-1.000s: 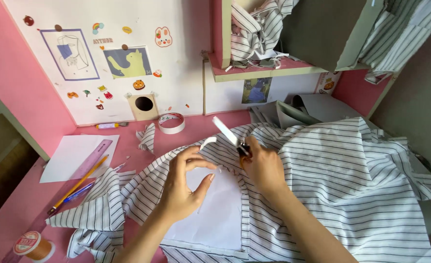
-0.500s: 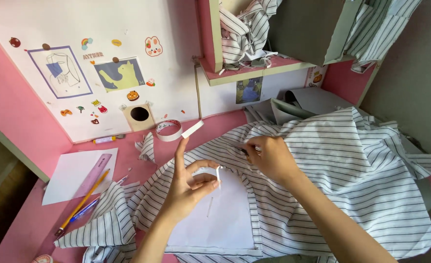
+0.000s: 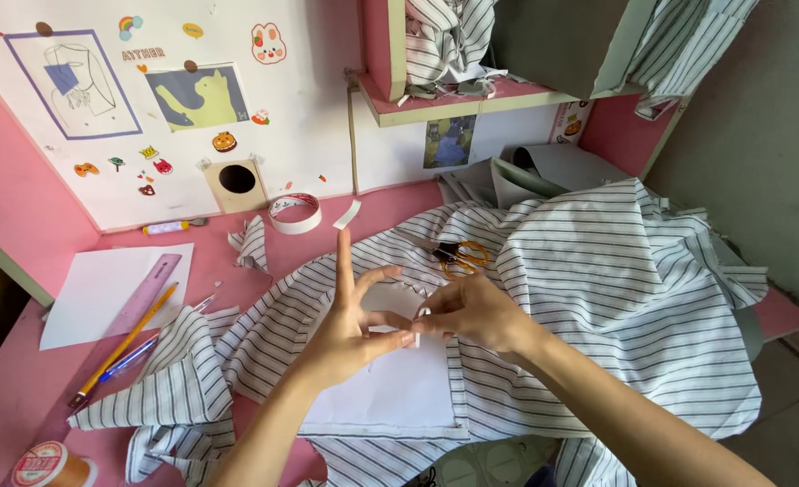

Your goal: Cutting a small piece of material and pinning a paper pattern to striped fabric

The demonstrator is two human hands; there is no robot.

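My left hand (image 3: 350,329) hovers over a white paper piece (image 3: 390,383) lying on striped fabric (image 3: 616,298). Its index finger points up with a short white tape strip (image 3: 347,215) stuck to the tip. My right hand (image 3: 476,311) meets it from the right. Both hands pinch a small white tape piece (image 3: 419,326) between their fingertips, just above the paper's top edge. Orange-handled scissors (image 3: 458,255) lie on the fabric just beyond my right hand, with neither hand on them.
A tape roll (image 3: 295,213) sits on the pink desk (image 3: 210,261) by the back wall. At left lie a white sheet (image 3: 92,293), a pink ruler (image 3: 142,293), a pencil (image 3: 124,341) and a thread spool (image 3: 49,464). A shelf (image 3: 471,99) holds more striped cloth.
My right hand held the scissors a second ago; they now lie on the fabric. That hand has come down to my left hand, and both now pinch a small tape piece.
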